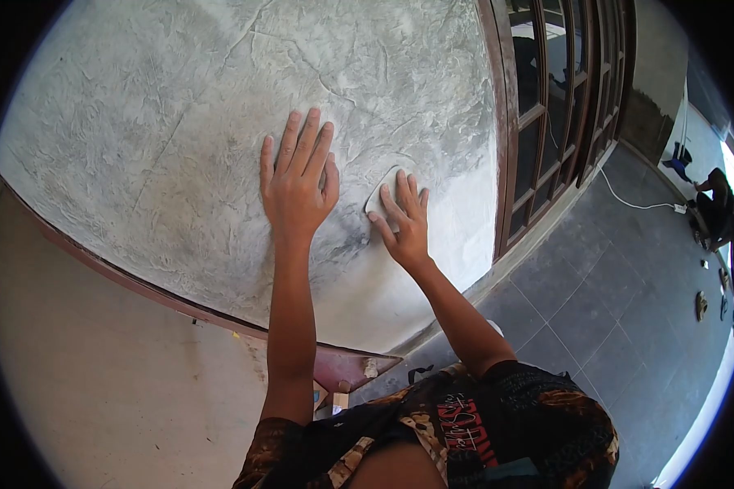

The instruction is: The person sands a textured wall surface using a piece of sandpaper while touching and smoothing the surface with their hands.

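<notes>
My left hand (pixel 298 179) lies flat against a grey, rough-textured plaster wall (pixel 179 155), fingers spread and pointing up. To its right and a little lower, my right hand (pixel 404 216) presses a thin, pale sheet or pad (pixel 373 201) to the same wall. Its fingers are bent slightly and spread over the piece, most of which is hidden beneath the palm. Below my right hand the wall surface looks smoother and whiter.
A brown wooden frame (pixel 504 122) with glass panes borders the wall on the right. Grey floor tiles (pixel 587 301) carry a white cable (pixel 628 202) and sandals (pixel 701 306). Someone in dark clothing (pixel 718 208) is at the far right. A small box (pixel 340 402) is below.
</notes>
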The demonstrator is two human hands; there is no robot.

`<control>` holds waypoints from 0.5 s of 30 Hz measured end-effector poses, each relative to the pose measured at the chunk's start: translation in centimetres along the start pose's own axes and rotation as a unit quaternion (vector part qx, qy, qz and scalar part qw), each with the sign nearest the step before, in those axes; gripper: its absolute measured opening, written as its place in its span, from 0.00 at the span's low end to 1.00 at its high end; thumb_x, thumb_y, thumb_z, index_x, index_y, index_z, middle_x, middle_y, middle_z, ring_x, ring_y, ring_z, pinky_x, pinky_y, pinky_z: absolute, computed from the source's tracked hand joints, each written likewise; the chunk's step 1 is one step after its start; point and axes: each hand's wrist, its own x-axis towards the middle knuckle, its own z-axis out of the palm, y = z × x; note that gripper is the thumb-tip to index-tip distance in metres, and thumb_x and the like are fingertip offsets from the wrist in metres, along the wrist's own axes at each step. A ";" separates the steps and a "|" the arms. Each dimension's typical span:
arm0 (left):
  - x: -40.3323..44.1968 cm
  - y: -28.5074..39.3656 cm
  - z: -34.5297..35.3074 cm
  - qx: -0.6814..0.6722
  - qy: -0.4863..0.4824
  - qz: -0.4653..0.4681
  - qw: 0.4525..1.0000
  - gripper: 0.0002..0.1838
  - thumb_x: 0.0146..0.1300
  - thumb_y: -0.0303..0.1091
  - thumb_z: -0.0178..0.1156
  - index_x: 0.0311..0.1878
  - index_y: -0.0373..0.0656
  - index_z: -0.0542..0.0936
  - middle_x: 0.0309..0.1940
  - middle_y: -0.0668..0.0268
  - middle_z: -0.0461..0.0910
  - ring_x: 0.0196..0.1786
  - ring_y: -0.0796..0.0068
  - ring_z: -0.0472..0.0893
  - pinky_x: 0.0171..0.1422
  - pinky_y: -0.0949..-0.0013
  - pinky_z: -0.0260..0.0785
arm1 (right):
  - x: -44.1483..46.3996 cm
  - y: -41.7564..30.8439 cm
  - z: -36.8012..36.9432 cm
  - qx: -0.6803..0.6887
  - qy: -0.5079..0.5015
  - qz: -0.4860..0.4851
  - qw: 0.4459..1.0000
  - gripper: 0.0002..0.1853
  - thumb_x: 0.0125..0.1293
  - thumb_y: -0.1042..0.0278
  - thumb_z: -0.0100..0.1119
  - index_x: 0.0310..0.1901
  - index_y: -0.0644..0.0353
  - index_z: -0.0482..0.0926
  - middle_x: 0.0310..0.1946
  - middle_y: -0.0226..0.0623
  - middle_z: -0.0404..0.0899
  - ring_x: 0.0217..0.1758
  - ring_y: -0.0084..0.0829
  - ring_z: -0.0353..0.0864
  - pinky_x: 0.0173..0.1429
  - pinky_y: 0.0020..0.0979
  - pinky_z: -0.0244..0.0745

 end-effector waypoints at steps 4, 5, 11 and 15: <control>0.3 0.1 -0.2 0.003 -0.001 -0.002 1.000 0.20 0.64 0.36 0.60 0.60 0.54 0.85 0.69 0.72 0.76 0.76 0.68 0.69 0.80 0.49 0.51 | 4.9 -1.1 0.3 0.000 0.071 -0.050 0.996 0.30 0.62 0.55 0.71 0.64 0.55 0.79 0.77 0.47 0.60 0.82 0.54 0.52 0.78 0.69 0.39; 0.3 0.1 -0.2 0.005 -0.002 -0.002 1.000 0.20 0.64 0.36 0.60 0.60 0.54 0.85 0.69 0.72 0.76 0.76 0.68 0.69 0.80 0.49 0.51 | 6.3 -2.1 0.0 0.002 0.089 -0.066 0.994 0.30 0.61 0.55 0.72 0.64 0.55 0.79 0.77 0.47 0.61 0.82 0.53 0.53 0.78 0.68 0.39; 0.3 0.0 -0.3 -0.003 0.003 0.002 1.000 0.20 0.64 0.35 0.60 0.59 0.54 0.85 0.69 0.72 0.76 0.76 0.68 0.69 0.80 0.49 0.51 | 0.2 -0.1 0.8 -0.009 0.038 0.020 0.999 0.29 0.62 0.55 0.71 0.63 0.55 0.80 0.77 0.48 0.61 0.82 0.52 0.52 0.76 0.71 0.39; 0.4 0.3 -0.2 0.015 0.000 -0.002 1.000 0.20 0.63 0.36 0.61 0.59 0.54 0.85 0.70 0.74 0.76 0.75 0.72 0.70 0.79 0.53 0.53 | 7.6 -2.6 -0.5 0.012 0.085 -0.060 0.995 0.29 0.62 0.56 0.71 0.64 0.55 0.80 0.77 0.48 0.60 0.83 0.51 0.52 0.77 0.70 0.36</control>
